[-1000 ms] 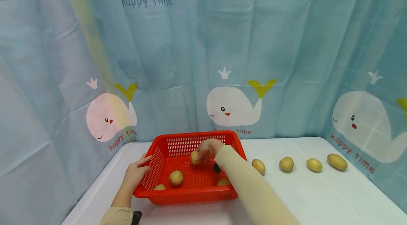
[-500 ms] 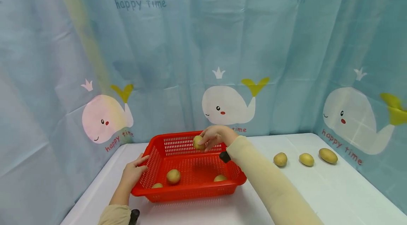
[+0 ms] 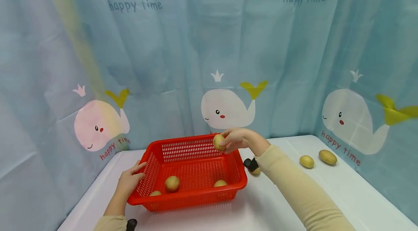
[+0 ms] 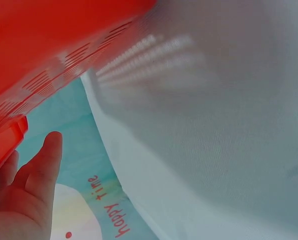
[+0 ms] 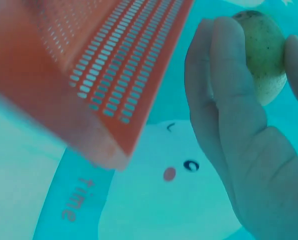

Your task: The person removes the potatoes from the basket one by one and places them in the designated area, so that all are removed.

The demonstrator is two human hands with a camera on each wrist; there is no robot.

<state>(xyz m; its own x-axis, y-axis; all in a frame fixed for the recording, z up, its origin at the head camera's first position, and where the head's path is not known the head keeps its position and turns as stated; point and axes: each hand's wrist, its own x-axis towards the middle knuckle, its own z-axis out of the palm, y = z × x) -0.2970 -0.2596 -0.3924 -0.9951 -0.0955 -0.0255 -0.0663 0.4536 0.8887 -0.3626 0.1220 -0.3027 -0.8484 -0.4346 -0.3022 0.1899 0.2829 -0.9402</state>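
My right hand [image 3: 236,140] pinches a potato [image 3: 219,142] between thumb and fingers, above the red basket's back right corner. In the right wrist view the same potato [image 5: 265,55] sits at the fingertips, apart from the basket wall [image 5: 124,65]. My left hand [image 3: 127,184] rests at the left rim of the red plastic basket [image 3: 183,196]. From the left wrist, one digit of that hand [image 4: 34,187] stands straight, clear of the rim, while others are partly hidden behind it. Inside the basket lie a round potato [image 3: 172,184], a potato [image 3: 220,183] at right and another [image 3: 155,193] half hidden.
To the right on the white table [image 3: 267,198] lie a small potato [image 3: 307,161] and a longer one [image 3: 328,157]. A potato [image 3: 256,171] is partly covered by the black wrist device [image 3: 250,164]. A blue whale-print curtain [image 3: 183,60] hangs behind.
My right hand has lifted the potato from inside the basket and carried it right, toward the back right corner. My left hand stays at the rim. The head view has shifted slightly.
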